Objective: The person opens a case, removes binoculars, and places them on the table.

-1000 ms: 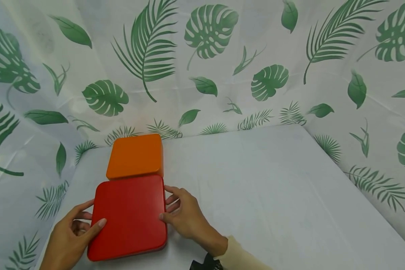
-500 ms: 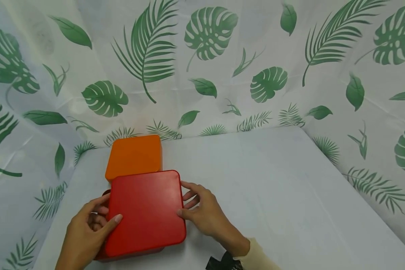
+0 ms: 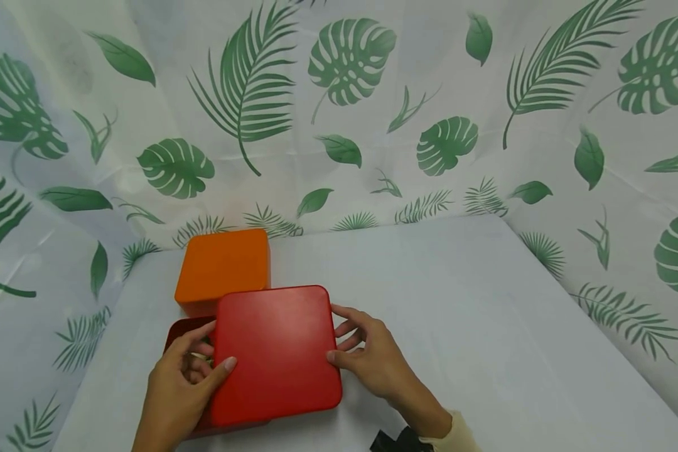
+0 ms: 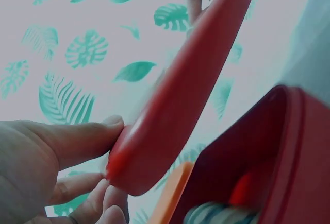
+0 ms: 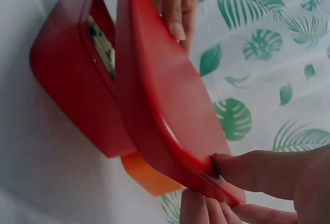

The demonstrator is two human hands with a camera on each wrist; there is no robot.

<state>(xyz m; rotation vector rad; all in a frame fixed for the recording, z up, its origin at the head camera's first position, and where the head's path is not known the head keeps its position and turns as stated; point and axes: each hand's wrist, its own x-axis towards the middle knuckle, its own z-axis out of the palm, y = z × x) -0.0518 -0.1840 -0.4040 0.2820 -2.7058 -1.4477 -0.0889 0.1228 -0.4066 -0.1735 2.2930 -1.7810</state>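
Note:
Both hands hold a red lid (image 3: 277, 358) with rounded corners by opposite sides. My left hand (image 3: 181, 383) pinches its left edge, thumb on top and fingers beneath. On the right edge, my right hand (image 3: 373, 358) grips with thumb above and fingertips at the side wall. Under the lid and off to the left stands the red box (image 5: 72, 74), its left part uncovered. In the left wrist view the lid tilts above the box's open top. Inside lies something with dark and pale stripes (image 4: 219, 214), mostly hidden.
An orange box (image 3: 223, 267) stands behind the red one, close to the leaf-printed back curtain (image 3: 282, 182). White cloth covers the table (image 3: 457, 326). A black strap-like thing (image 3: 401, 439) shows by the right wrist at the lower edge.
Both hands have moved right with the lid, sliding it from over the red box and exposing the box's left side. The orange box stays in place.

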